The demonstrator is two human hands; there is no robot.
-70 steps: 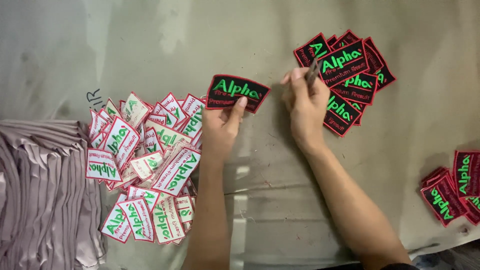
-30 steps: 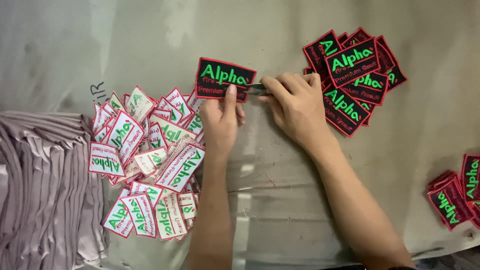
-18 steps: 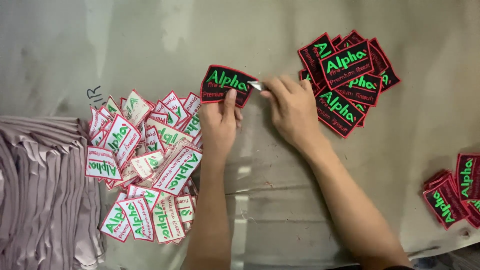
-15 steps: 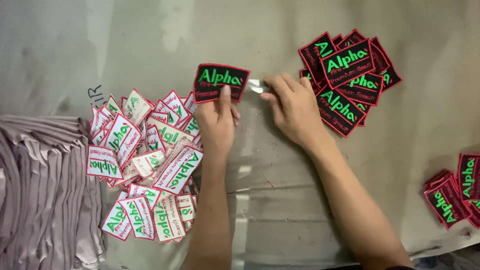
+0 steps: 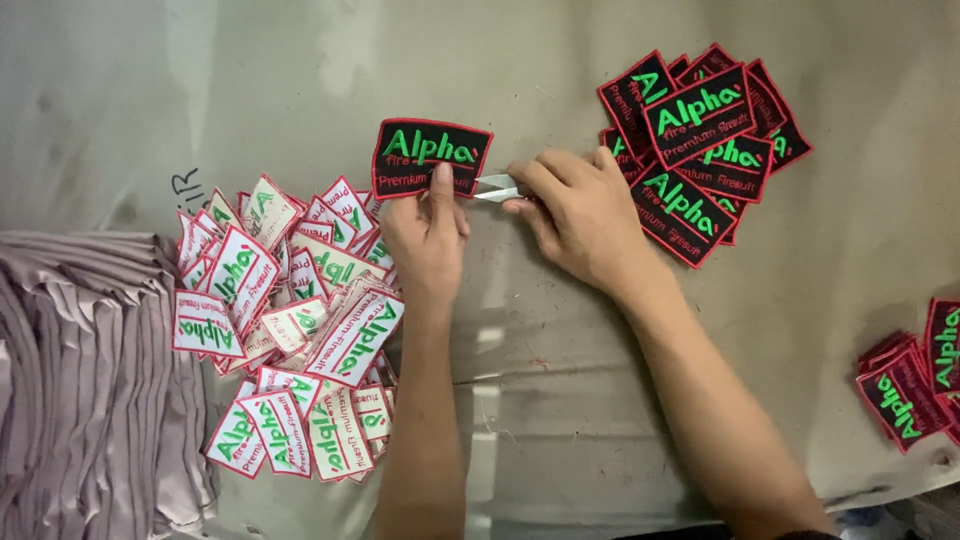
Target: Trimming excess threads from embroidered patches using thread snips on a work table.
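The left hand (image 5: 428, 232) now pins the black embroidered patch with red border (image 5: 430, 160) flat and level, no longer tilted. The right hand (image 5: 580, 215), closed around small metal snips (image 5: 497, 187), has brought the blades to its right edge.

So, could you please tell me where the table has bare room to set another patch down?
The table is bare along the far left, beyond the white-backed patches, and between the forearms near the front edge. It is crowded by the black patch pile, the folded fabric and the right-edge patches.
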